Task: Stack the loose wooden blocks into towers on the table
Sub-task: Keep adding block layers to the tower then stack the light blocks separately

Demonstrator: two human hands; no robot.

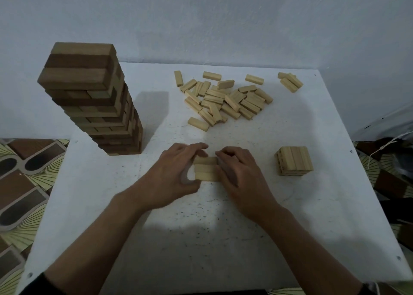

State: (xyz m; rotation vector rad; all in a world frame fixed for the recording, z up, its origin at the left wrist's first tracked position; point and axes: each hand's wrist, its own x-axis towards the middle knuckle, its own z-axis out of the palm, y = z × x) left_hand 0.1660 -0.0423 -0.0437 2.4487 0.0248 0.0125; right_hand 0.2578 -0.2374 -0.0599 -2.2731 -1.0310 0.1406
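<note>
Pale wood is pretty much the whole story on this white counter (201, 238). Right between the two hands sits a row of three blocks (205, 170), lying flat side by side with their long sides touching. The left hand (176, 171) has its fingers curled over the left ends of the row, with the thumb tucked in at the near edge. The right hand (239, 174) is curled against the opposite ends, so both hands are gripping that row from either side. The fingers are a bit smeared, so I can't say for sure whether there's a second layer under those three.

Beyond the hands, leaning toward the right one, is the loose pile (225, 100) of pale blocks. They're scattered every which way, and some lie across others. Further out on the right hand's side, a little cluster (290, 81) of three or so blocks sits apart from the pile.

Just off to the right of the right hand is a short stack (293, 160), a few layers high and squared up, with three blocks across the top. Out past the left hand stands the tall tower (93, 98), made of mixed dark and light brown blocks in crossed layers, upright near the counter's left edge. Patterned floor (26, 171) shows beside the counter.
</note>
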